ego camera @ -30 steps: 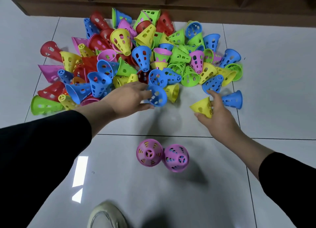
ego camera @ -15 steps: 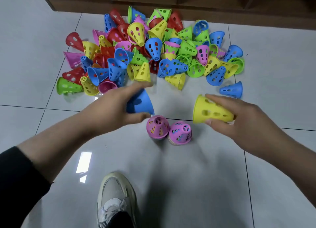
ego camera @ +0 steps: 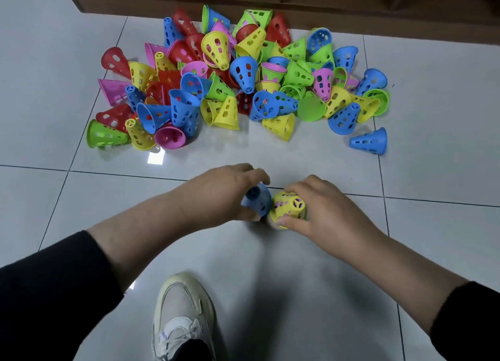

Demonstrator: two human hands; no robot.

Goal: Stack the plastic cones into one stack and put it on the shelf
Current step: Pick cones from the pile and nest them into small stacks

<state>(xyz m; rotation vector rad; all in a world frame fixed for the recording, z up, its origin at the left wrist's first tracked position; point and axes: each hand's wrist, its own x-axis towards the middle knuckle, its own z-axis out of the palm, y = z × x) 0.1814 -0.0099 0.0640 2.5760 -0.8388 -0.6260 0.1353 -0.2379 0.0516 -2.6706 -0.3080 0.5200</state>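
A pile of several perforated plastic cones (ego camera: 238, 76) in red, pink, yellow, green and blue lies on the white tile floor near a brown wooden shelf unit (ego camera: 297, 3). My left hand (ego camera: 224, 193) grips a blue cone (ego camera: 257, 201), pressed down over a pink cone that is now hidden. My right hand (ego camera: 322, 212) grips a yellow cone (ego camera: 288, 206) set over the other pink cone, whose pink shows through the holes. The two small stacks stand upright side by side, touching.
A single blue cone (ego camera: 369, 141) lies apart at the pile's right. My shoe (ego camera: 184, 314) rests on the floor below the hands. The shelf unit's base runs along the top edge of the view.
Both hands carried their cones from the pile toward me and lowered them onto the two pink cones, which are now covered.
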